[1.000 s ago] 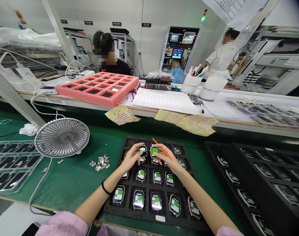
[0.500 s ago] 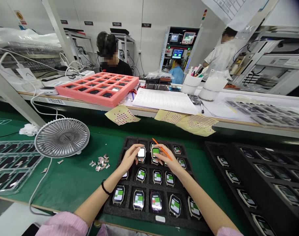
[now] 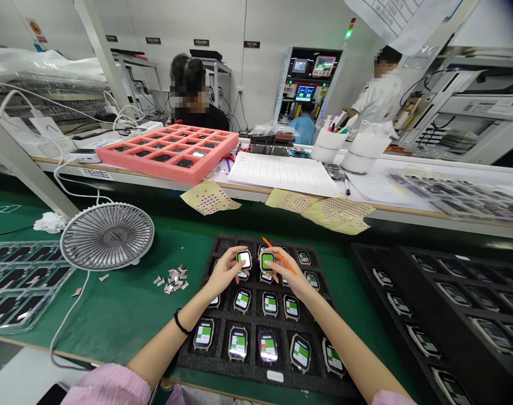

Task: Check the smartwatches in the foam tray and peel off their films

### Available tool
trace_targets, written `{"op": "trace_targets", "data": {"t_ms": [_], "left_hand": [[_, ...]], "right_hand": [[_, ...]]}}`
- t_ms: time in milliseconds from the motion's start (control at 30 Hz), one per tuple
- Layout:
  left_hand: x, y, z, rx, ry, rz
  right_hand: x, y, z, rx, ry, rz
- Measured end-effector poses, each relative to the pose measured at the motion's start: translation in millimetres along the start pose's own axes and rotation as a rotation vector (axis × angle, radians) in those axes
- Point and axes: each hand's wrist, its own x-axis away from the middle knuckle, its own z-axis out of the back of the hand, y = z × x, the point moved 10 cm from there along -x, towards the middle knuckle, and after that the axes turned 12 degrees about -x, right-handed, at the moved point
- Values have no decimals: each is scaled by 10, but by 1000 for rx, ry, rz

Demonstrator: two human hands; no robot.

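My left hand (image 3: 225, 271) is shut on a smartwatch (image 3: 244, 259) whose screen glows white, lifted just above a black foam tray (image 3: 252, 318). My right hand (image 3: 288, 279) grips an orange stylus (image 3: 280, 256) between its fingers. Its fingertips also touch a second smartwatch (image 3: 267, 261) with a green screen, close to the first. Several more watches with green-and-white screens sit in the tray's pockets below my hands. My hands hide part of the tray's upper rows.
A grey desk fan (image 3: 107, 236) and a small pile of metal pieces (image 3: 171, 279) lie left of the tray. A black tray of watches (image 3: 433, 315) stands to the right. Clear plastic trays (image 3: 22, 287) lie at far left. A pink foam tray (image 3: 167, 153) sits on the bench beyond, with a co-worker (image 3: 193, 95) behind it.
The watch in my left hand has turned, and its screen has gone from green to white. My right hand has barely moved. The co-worker at the back right has shifted left.
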Motion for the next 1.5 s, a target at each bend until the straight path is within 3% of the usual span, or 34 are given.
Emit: {"op": "trace_targets", "data": {"t_ms": [133, 267, 600, 933, 1167, 1500], "left_hand": [[21, 27, 87, -47, 57, 38], [31, 18, 70, -51, 40, 82], [13, 26, -35, -66, -38, -13], [44, 83, 122, -108, 97, 47], [52, 77, 153, -93, 129, 86], [29, 76, -50, -34, -39, -30]], "right_hand": [[-12, 26, 19, 5, -5, 4], [-24, 57, 51, 6, 0, 5], [-25, 34, 59, 12, 16, 16], [-21, 38, 53, 1, 21, 14], [-21, 36, 40, -3, 14, 11], [-30, 47, 78, 24, 30, 12]]}}
